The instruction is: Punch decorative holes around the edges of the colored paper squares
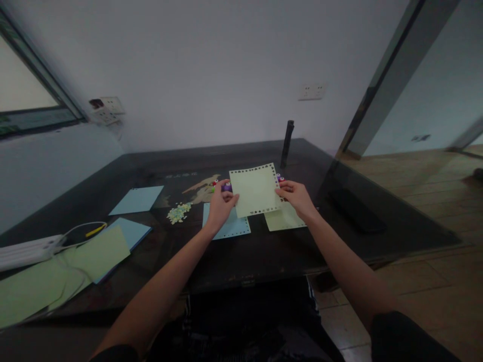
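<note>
Both hands hold up a pale green sheet [254, 191] whose edges are punched with a row of small holes. My left hand [219, 205] grips its left edge, and a small purple craft punch [226, 187] shows right by the fingers. My right hand [296, 195] grips the sheet's right edge, with another purple punch [280, 177] just behind it. Under the held sheet lie a blue punched sheet [234, 229] and a second pale green sheet [285, 219] on the dark table [241, 256].
A heap of paper punch-outs [178, 212] lies left of the hands. Blue paper [138, 199] and stacked green and blue sheets [98, 251] sit at the left, by a white power strip [28, 250] with cables. A black upright post [287, 143] stands behind.
</note>
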### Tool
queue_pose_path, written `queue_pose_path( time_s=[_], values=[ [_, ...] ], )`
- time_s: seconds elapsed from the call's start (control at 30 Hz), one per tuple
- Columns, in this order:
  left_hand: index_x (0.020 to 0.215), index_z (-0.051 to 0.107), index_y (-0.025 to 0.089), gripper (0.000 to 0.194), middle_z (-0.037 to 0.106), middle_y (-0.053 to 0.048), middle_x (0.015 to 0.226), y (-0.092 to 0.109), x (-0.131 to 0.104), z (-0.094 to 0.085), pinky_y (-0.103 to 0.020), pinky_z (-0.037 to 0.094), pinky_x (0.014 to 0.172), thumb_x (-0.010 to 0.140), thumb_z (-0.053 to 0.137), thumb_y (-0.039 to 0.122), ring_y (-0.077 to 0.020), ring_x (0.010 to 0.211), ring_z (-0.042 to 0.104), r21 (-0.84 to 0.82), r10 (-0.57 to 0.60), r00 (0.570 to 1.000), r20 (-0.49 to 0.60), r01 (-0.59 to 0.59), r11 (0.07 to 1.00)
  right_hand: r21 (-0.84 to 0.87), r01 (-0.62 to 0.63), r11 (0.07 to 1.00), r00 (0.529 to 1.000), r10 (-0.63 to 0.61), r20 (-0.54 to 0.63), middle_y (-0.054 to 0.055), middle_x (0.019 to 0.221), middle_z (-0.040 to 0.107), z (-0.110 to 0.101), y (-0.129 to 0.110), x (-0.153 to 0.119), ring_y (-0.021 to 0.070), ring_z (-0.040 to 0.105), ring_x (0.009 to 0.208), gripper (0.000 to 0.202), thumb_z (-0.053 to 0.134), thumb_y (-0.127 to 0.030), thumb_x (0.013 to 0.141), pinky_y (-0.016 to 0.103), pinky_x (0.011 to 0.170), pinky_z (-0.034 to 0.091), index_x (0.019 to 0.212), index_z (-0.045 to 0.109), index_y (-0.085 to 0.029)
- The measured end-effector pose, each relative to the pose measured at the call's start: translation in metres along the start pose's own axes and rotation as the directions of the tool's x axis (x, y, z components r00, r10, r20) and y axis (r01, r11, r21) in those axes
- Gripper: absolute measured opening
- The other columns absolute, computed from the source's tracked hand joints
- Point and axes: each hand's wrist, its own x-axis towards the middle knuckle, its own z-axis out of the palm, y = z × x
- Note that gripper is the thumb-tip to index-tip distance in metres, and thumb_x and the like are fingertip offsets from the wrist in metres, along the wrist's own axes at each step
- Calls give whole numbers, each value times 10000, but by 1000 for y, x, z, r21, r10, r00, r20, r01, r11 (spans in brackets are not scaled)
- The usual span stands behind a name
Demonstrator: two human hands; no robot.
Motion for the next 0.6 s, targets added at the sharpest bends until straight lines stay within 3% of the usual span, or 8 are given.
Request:
queue_pose_path(
  time_s=[0.1, 0.27, 0.37, 0.47, 0.6],
  values=[
    [1006, 471, 184, 304, 541, 52, 598, 12, 0, 6, -217, 426, 551, 744, 619, 224, -97, 535, 542, 78, 68, 997, 41, -71, 994, -42, 53, 998, 998, -53, -14, -21, 565, 560, -12, -9, -1, 116, 488, 503, 327, 715, -335, 564, 293, 524, 428, 815, 606, -156],
    [829, 549, 183, 65, 547, 35, 579, 15, 6, 28, -228, 400, 553, 778, 572, 217, -105, 527, 531, 211, 129, 961, 243, -183, 960, -178, 86, 980, 996, -89, -8, -20, 580, 572, -43, -14, -7, 125, 501, 500, 406, 684, -316, 622, 284, 511, 425, 986, 595, -157],
    [784, 578, 177, 38, 567, 22, 588, 7, 7, 50, -237, 395, 564, 757, 557, 161, -120, 544, 536, 310, 86, 941, 329, -193, 931, -284, 70, 956, 997, -71, 4, -18, 588, 571, -65, -4, -13, 135, 513, 506, 454, 668, -309, 636, 271, 490, 409, 1056, 577, -161],
    [761, 595, 173, 57, 588, 7, 598, -1, 3, 69, -249, 397, 576, 736, 557, 138, -137, 561, 544, 396, 8, 925, 379, -170, 902, -408, 57, 911, 998, -60, 7, -3, 579, 574, -82, 12, -20, 144, 518, 513, 382, 643, -320, 654, 273, 493, 401, 999, 611, -159],
    [822, 599, 182, 86, 628, -11, 645, -5, -4, 82, -269, 418, 611, 740, 581, 163, -162, 607, 578, 485, -51, 911, 409, -169, 858, -522, 40, 852, 999, -31, 25, 7, 592, 581, -92, 31, -27, 145, 523, 531, 320, 611, -319, 675, 273, 516, 399, 946, 643, -153]
  ],
)
